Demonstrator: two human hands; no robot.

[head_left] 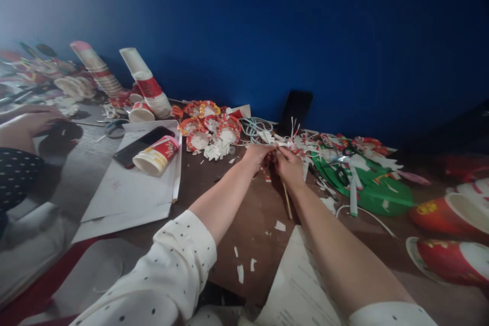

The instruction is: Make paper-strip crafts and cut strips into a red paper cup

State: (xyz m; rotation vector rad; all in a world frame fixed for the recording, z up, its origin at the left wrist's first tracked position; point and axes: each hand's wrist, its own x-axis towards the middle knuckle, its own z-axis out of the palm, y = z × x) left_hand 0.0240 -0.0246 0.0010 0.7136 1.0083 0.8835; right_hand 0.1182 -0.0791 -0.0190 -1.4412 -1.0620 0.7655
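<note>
A small paper-strip ornament (287, 141) is pinched between the closed fingers of the left hand (259, 155) and the right hand (289, 165), held just above the brown worktop (252, 214). A thin wooden stick (287, 199) is seen running down below the right hand. Cut paper cups (208, 130) are heaped beyond the hands.

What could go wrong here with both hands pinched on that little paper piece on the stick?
1. The left hand and right hand meet on a small paper ornament with thin strips; a hard pinch could bend or tear them.
2. The thin wooden stick hangs below the right hand and might slip or snap.
3. Scissors lie close on the green sheet; a sweeping forearm may catch them, or scatter the paper scraps.
</note>
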